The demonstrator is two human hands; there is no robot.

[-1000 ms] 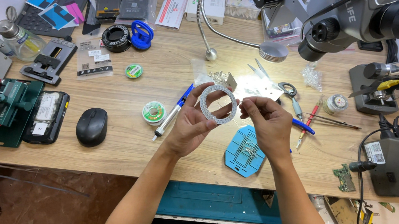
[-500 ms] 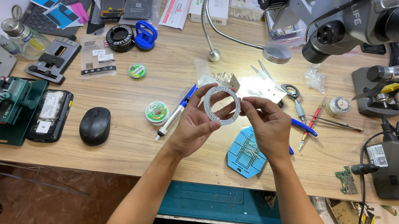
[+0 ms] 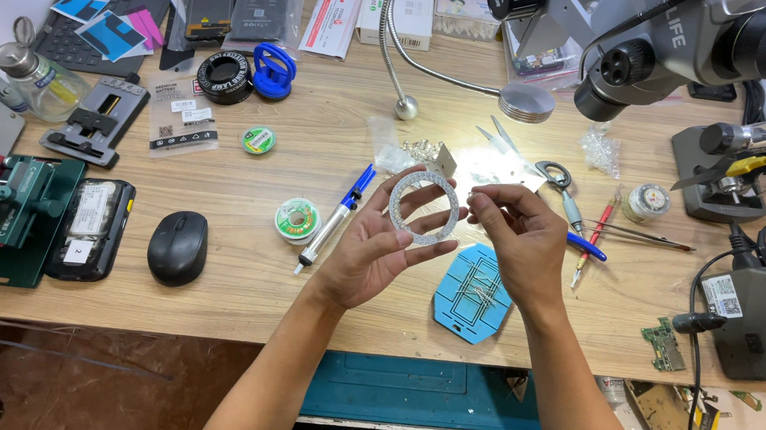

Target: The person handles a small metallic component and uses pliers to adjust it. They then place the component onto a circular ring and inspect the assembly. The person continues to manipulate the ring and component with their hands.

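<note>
At the centre of the frame the left hand (image 3: 379, 244) is half open, palm up, its fingers curled round a pale, speckled flat ring (image 3: 424, 208) that it holds by the lower and left edge, raised above the wooden surface (image 3: 218, 322). The right hand (image 3: 517, 244) sits just beside it, thumb and forefinger pinched together at the ring's right edge; whether they grip the ring itself or some small piece next to it cannot be told. Below the right hand lies a blue pad (image 3: 473, 296) with thin wires on it. Left of the left hand a blue-and-white pen-shaped tool (image 3: 334, 220) lies slantwise, with a green solder spool (image 3: 296, 219) just beside it and a black mouse (image 3: 178, 247) further left. A microscope (image 3: 648, 33) hangs over the upper right of the frame, and scissors (image 3: 562, 185) lie right of the hands
</note>
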